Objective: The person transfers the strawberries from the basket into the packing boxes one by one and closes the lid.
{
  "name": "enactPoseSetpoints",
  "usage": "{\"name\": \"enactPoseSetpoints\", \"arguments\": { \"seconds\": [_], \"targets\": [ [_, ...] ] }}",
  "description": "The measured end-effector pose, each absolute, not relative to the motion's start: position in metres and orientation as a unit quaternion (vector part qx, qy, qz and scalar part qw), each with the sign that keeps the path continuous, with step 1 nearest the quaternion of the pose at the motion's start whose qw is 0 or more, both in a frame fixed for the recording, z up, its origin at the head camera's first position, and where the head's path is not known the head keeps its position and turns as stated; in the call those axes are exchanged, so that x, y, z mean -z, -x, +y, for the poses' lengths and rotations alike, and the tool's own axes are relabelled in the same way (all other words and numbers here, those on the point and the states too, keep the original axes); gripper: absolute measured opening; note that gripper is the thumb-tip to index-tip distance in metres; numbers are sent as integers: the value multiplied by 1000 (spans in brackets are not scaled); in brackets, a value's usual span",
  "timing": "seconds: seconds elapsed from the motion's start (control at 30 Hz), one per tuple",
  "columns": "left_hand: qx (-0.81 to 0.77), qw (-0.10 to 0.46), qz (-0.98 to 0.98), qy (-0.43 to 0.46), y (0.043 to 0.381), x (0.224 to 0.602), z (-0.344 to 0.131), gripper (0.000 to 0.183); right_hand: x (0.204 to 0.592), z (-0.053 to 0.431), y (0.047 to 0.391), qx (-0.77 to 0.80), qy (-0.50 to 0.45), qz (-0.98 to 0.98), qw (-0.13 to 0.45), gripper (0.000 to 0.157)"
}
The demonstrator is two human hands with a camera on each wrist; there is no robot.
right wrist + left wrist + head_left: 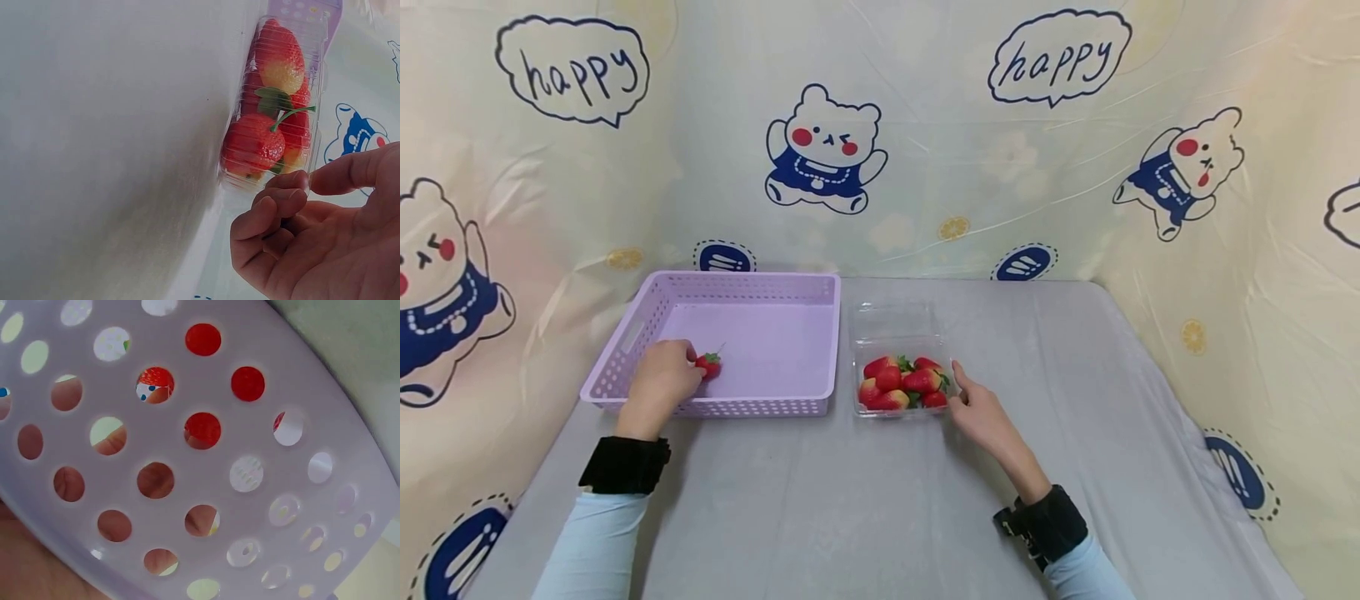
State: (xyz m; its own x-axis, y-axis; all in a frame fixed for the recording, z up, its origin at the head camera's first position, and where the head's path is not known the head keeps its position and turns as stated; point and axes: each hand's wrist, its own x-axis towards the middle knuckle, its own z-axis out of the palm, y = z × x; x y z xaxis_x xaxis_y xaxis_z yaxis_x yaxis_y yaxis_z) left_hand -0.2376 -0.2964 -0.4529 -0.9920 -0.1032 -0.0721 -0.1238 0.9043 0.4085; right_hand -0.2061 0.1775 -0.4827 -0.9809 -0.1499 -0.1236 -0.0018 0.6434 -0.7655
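Inside the lilac basket (pixel 760 407), near its front left, my left hand (pixel 664 379) pinches a red strawberry (pixel 709 365) with a green leafy top. In the left wrist view the basket's perforated wall (pixel 281 412) covers most of the scene; red strawberry skin (pixel 203 340) and parts of the fingers show through its holes. A clear plastic box (pixel 856 379) stands right of the basket, its lid (pixel 891 321) raised at the back. Several strawberries (pixel 253 147) fill it. With thumb and curled fingers, my right hand (pixel 325 231) pinches the box's right rim.
A grey cloth (pixel 820 500) covers the table. Behind and at both sides hangs a patterned curtain (pixel 925 167) with bears and lettering. The basket and the box stand close together with a narrow gap between them.
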Motion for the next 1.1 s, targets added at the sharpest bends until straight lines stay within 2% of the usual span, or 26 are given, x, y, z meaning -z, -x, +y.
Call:
{"name": "enactPoseSetpoints", "arguments": {
  "seconds": [0.27, 0.6, 1.1],
  "targets": [
    [-205, 16, 978, 35, 241, 456, -294, 41, 483, 178, 206, 422, 42, 901, 89, 66],
    [-208, 52, 976, 37, 242, 454, -293, 28, 483, 178, 206, 425, 42, 900, 88, 66],
    [-212, 95, 971, 47, 246, 456, -295, 40, 484, 177, 206, 424, 39, 900, 88, 66]
  ]
}}
